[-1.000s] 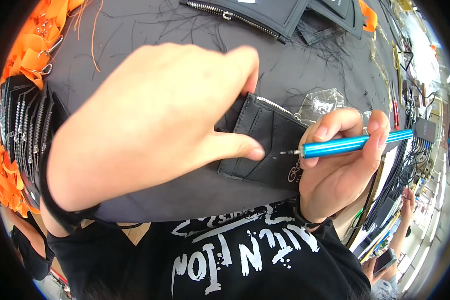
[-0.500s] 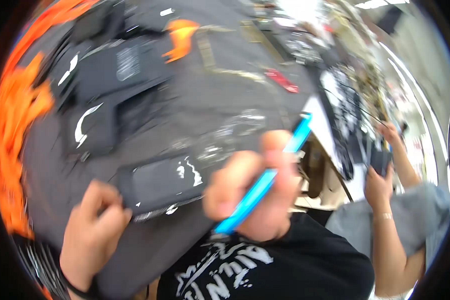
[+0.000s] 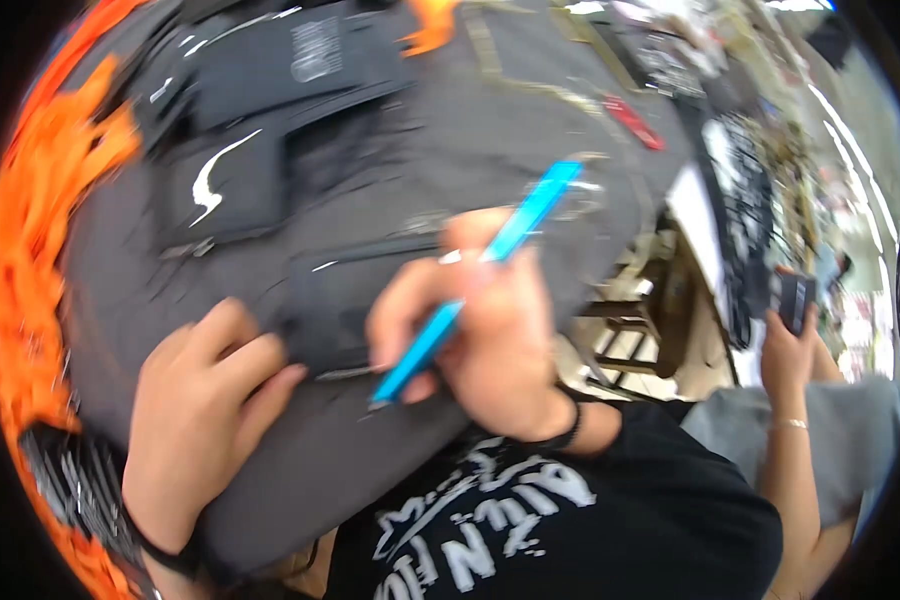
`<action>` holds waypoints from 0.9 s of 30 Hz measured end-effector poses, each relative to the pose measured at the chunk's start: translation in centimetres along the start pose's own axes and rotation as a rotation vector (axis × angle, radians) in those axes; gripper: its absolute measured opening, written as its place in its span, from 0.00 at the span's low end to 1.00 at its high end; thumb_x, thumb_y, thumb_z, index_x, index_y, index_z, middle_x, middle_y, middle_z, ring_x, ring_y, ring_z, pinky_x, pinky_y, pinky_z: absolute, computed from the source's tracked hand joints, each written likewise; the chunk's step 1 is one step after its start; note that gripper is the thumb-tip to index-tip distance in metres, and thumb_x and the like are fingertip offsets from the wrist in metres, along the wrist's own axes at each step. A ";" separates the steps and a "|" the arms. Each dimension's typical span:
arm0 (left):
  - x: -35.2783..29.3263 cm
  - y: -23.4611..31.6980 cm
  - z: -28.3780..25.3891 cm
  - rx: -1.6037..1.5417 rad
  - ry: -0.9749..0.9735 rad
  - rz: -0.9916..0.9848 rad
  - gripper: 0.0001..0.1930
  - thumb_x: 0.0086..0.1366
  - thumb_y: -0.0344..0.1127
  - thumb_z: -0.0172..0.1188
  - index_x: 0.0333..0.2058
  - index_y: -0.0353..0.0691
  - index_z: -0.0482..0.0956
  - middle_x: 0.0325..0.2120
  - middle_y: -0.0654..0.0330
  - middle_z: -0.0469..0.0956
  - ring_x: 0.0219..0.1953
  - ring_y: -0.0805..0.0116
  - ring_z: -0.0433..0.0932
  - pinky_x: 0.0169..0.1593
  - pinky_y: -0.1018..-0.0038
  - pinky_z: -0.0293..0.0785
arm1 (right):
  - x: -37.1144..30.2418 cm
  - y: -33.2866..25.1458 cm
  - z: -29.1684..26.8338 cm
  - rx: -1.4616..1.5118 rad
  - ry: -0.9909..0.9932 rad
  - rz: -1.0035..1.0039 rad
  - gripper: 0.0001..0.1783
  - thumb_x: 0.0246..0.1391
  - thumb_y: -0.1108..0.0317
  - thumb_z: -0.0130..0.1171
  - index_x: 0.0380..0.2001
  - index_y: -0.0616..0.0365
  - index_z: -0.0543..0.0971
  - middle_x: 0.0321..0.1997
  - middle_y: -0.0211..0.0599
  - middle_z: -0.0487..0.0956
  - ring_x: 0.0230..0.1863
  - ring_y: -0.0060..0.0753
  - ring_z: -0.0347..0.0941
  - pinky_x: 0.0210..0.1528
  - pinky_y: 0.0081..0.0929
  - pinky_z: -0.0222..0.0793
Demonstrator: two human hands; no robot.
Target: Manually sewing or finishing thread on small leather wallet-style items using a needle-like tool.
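My right hand (image 3: pixel 500 340) is closed around a slim, bright blue stick-shaped tool (image 3: pixel 535 210), held aslant over the grey cloth. The tool's lower end has a small thin tip, blurred, so I cannot tell its exact kind. Under that hand lies a flat black pouch (image 3: pixel 320 290) with a shiny face, partly hidden by my fingers. My left hand (image 3: pixel 205 400) rests at the pouch's near left corner, fingers curled and thumb against its edge, apparently pinching it.
More black pouches (image 3: pixel 220 190) are piled at the far left. Orange straps (image 3: pixel 30 280) line the left rim. A red tool (image 3: pixel 633 122) lies at the far right of the cloth (image 3: pixel 450 140). At right, another person's hand (image 3: pixel 792 350) holds a dark object.
My right hand with the blue tool has moved left and lower over the pouch. The view has shifted, so the pouches and straps appear further right and up.
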State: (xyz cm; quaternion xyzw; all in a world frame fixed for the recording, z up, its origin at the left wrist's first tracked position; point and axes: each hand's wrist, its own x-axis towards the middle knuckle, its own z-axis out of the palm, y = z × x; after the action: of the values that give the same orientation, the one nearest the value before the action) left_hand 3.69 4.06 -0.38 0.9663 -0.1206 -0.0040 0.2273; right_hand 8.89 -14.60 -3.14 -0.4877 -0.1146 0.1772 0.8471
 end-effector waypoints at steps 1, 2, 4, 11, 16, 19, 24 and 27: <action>0.4 -0.4 0.0 -0.039 -0.042 0.028 0.08 0.46 0.29 0.62 0.20 0.35 0.70 0.21 0.56 0.64 0.24 0.58 0.67 0.27 0.69 0.62 | 0.0 0.4 -0.5 -0.042 -0.007 -0.056 0.07 0.62 0.61 0.34 0.35 0.51 0.53 0.21 0.41 0.72 0.13 0.18 0.63 0.15 0.10 0.59; 0.4 -1.1 -0.1 -0.025 -0.057 -0.015 0.08 0.46 0.29 0.62 0.20 0.35 0.70 0.21 0.56 0.64 0.24 0.58 0.67 0.27 0.69 0.62 | 0.2 0.5 -0.5 -0.086 -0.004 -0.072 0.08 0.62 0.61 0.34 0.34 0.52 0.53 0.21 0.44 0.72 0.14 0.19 0.64 0.15 0.10 0.59; -0.5 -1.4 -0.7 -0.175 -0.125 0.020 0.06 0.47 0.29 0.61 0.21 0.35 0.72 0.20 0.57 0.64 0.23 0.60 0.67 0.27 0.70 0.63 | 0.2 0.8 -0.3 -0.152 -0.076 -0.097 0.11 0.61 0.60 0.36 0.31 0.54 0.52 0.22 0.47 0.72 0.15 0.22 0.65 0.17 0.14 0.62; -0.9 -2.6 -1.8 -0.260 -0.211 -0.019 0.04 0.49 0.29 0.60 0.23 0.36 0.76 0.20 0.59 0.64 0.22 0.65 0.68 0.25 0.73 0.64 | 0.5 2.0 1.5 -0.408 0.006 -0.197 0.12 0.62 0.55 0.33 0.36 0.51 0.53 0.22 0.55 0.72 0.13 0.34 0.66 0.17 0.22 0.67; -0.8 -1.8 -1.5 -0.186 -0.037 -0.074 0.14 0.43 0.28 0.63 0.33 0.41 0.76 0.23 0.61 0.64 0.23 0.67 0.67 0.27 0.72 0.67 | 0.5 0.5 -0.3 -0.123 -0.011 -0.012 0.13 0.61 0.53 0.33 0.33 0.49 0.53 0.18 0.52 0.71 0.11 0.30 0.63 0.14 0.17 0.62; -0.3 -1.3 -0.5 -0.076 0.049 0.101 0.21 0.39 0.29 0.65 0.37 0.46 0.75 0.25 0.63 0.64 0.23 0.67 0.65 0.29 0.73 0.66 | 0.5 0.6 -0.5 -0.110 0.024 -0.022 0.12 0.60 0.53 0.33 0.32 0.49 0.54 0.15 0.51 0.70 0.09 0.28 0.62 0.11 0.17 0.60; 0.0 -0.8 0.0 0.079 0.011 0.219 0.14 0.39 0.32 0.65 0.28 0.47 0.75 0.25 0.65 0.64 0.23 0.70 0.64 0.27 0.76 0.62 | 0.4 0.4 -0.1 -0.139 0.045 0.024 0.11 0.62 0.54 0.29 0.33 0.47 0.56 0.13 0.42 0.67 0.07 0.24 0.52 0.10 0.22 0.48; 0.0 -1.5 0.0 0.041 0.000 0.235 0.10 0.40 0.32 0.65 0.24 0.45 0.73 0.24 0.65 0.64 0.23 0.70 0.65 0.27 0.76 0.61 | 0.4 0.7 0.1 -0.170 0.057 -0.005 0.11 0.62 0.54 0.30 0.33 0.47 0.56 0.14 0.44 0.67 0.06 0.27 0.55 0.10 0.21 0.54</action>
State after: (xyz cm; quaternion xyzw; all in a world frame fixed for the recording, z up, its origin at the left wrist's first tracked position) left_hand 3.99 5.37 -1.00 0.9500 -0.2329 0.0253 0.2065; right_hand 9.09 -14.04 -3.68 -0.5622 -0.1064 0.1506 0.8062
